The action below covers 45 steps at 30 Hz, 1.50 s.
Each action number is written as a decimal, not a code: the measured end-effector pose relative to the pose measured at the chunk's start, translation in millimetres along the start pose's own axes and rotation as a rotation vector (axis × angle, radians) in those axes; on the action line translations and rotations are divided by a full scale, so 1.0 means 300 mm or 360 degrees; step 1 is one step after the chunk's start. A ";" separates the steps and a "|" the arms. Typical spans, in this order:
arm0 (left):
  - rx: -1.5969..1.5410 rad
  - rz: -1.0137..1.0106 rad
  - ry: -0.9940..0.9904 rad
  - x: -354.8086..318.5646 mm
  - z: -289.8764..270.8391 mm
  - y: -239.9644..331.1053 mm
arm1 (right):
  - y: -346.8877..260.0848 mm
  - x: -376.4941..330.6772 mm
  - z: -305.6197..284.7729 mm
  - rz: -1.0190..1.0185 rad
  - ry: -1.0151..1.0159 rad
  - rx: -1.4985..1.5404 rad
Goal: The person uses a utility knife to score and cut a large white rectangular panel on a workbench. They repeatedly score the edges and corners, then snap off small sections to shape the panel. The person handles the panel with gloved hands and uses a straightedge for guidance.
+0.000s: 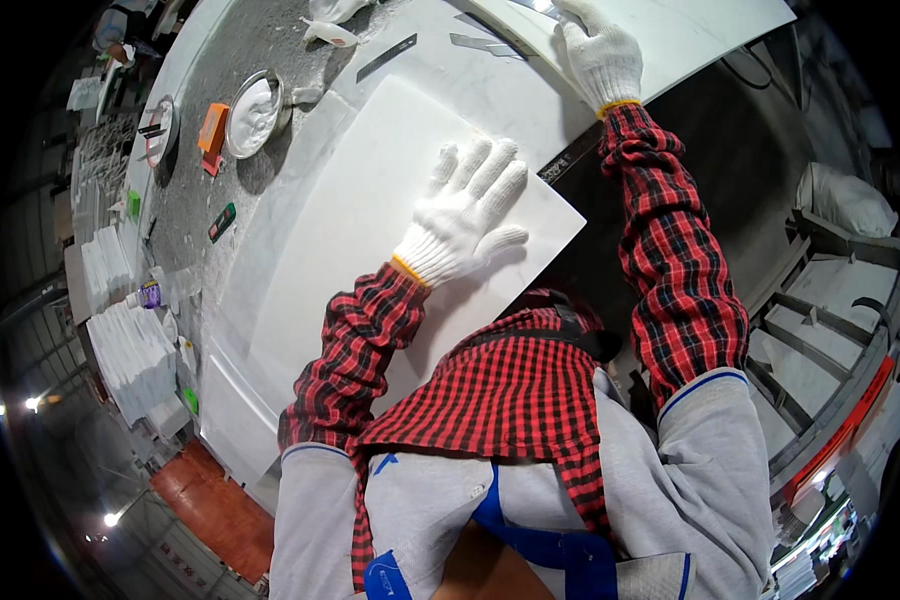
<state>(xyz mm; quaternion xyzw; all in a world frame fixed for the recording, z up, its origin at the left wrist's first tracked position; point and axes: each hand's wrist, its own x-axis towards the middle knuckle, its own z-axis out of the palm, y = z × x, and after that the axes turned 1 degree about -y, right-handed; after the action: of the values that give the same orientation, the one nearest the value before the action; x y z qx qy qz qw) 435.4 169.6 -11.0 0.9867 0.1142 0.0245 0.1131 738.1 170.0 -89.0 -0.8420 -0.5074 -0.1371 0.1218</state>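
White gloves (460,215), red-black checked sleeves (675,245), blue-trimmed grey top (715,445).

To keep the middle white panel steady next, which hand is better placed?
Probably the left hand: it is spread over the middle white panel, while the right hand is farther away, at the upper panel.

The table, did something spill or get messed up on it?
Messy, maybe: the rough grey surface by the round silvery bowl looks blotchy and smeared, unlike the smooth white rectangular slab under the left white-gloved hand. Nothing looks broken.
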 end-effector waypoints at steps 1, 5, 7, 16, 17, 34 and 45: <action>-0.0007 0.0041 -0.0051 0.007 0.003 -0.007 | 0.000 0.000 -0.004 0.0004 0.0011 0.0017; 0.0341 -0.0185 0.0098 0.018 0.001 -0.181 | 0.001 0.003 -0.019 0.0034 0.0021 0.0099; 0.0503 -0.0492 0.0197 -0.014 0.020 -0.294 | -0.007 0.011 -0.026 0.0050 0.0030 0.0165; -0.2769 -0.1167 0.1733 -0.099 -0.156 -0.173 | -0.034 0.030 -0.138 0.0524 0.0064 0.1063; -0.3081 -0.1101 0.1911 -0.110 -0.174 -0.163 | -0.035 0.031 -0.144 0.0516 0.0065 0.1117; -0.3553 -0.0687 0.2068 -0.150 -0.228 -0.013 | -0.507 -0.428 -0.506 0.0261 -0.0453 0.2894; -0.3700 -0.0763 0.2141 -0.216 -0.255 0.057 | -0.442 -0.324 -0.421 0.0633 -0.0234 0.2332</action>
<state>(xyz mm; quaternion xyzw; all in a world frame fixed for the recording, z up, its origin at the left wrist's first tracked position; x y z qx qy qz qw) 370.6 155.0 66.0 0.0766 0.2272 0.5570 0.7952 563.2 107.2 3.0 -0.6284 -0.3143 0.3156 0.6377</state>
